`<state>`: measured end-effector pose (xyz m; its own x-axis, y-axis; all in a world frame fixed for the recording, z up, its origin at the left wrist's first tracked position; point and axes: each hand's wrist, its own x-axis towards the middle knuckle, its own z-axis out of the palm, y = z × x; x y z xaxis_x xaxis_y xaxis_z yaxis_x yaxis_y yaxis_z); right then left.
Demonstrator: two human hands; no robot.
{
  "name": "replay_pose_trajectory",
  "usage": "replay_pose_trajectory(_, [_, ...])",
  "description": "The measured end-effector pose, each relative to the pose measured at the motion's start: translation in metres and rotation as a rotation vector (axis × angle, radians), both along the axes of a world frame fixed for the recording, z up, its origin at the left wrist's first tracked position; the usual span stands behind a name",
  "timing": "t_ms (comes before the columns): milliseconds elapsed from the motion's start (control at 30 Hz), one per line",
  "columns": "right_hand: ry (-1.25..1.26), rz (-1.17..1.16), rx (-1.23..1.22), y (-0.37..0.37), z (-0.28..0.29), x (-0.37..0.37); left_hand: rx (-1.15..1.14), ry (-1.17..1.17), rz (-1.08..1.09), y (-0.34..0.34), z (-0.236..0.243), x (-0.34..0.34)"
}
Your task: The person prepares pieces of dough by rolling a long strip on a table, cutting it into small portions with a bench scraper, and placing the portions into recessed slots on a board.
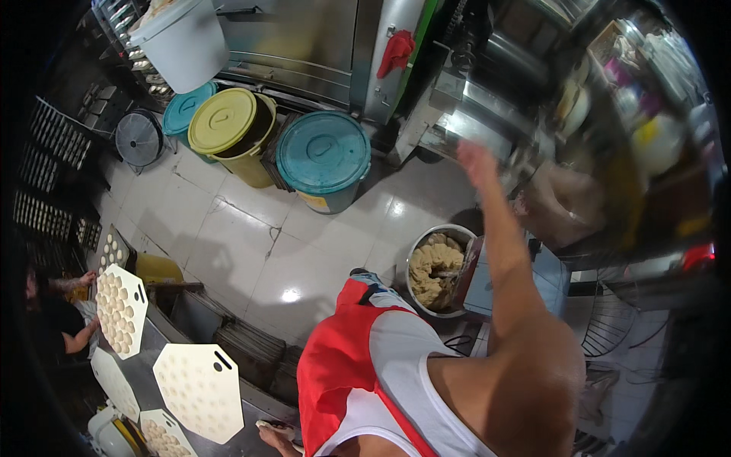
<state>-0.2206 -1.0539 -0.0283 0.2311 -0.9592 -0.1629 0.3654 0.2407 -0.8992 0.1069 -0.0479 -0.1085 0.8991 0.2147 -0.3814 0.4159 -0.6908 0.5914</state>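
My right arm stretches forward, with my right hand (478, 164) up near the metal machine at the back right; motion smears its fingers. Below that arm, a metal mixing bowl (412, 259) holds a mass of pale dough (434, 276). My left hand (280, 439) is low beside the worktable edge, partly hidden by my red apron (335, 362). Something pale shows at its curled fingers, too small to name. Closest to it on the table is a white eight-sided board (199, 396) marked with round dents. Another board (135, 335) carries several dough balls.
Lidded buckets, teal (324, 156) and yellow (228, 122), stand on the tiled floor (304, 259) ahead. A white bucket (186, 46) is raised behind them. At the left a co-worker's hand (87, 278) is near the dough boards. Cluttered shelves (647, 114) line the right.
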Motion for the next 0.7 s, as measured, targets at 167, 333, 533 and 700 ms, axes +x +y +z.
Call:
replay_pose_trajectory(167, [0.522,0.372,-0.222,-0.104,0.027,0.057,-0.109,-0.076,0.235,-0.030,-0.004,-0.021])
replay_pose_trajectory(333, [0.740,0.863,-0.025,0.083,-0.123,0.253,-0.201,-0.180,0.472,-0.040,0.058,-0.023])
replay_pose_trajectory(533, [0.504,1.938,-0.183,0.483,-0.092,0.375,0.038,-0.467,0.351,-0.036,0.122,-0.046])
replay_pose_trajectory(700, [0.459,1.752,-1.283,0.636,-0.015,0.467,-0.100,-0.391,0.537,-0.053,0.150,-0.087])
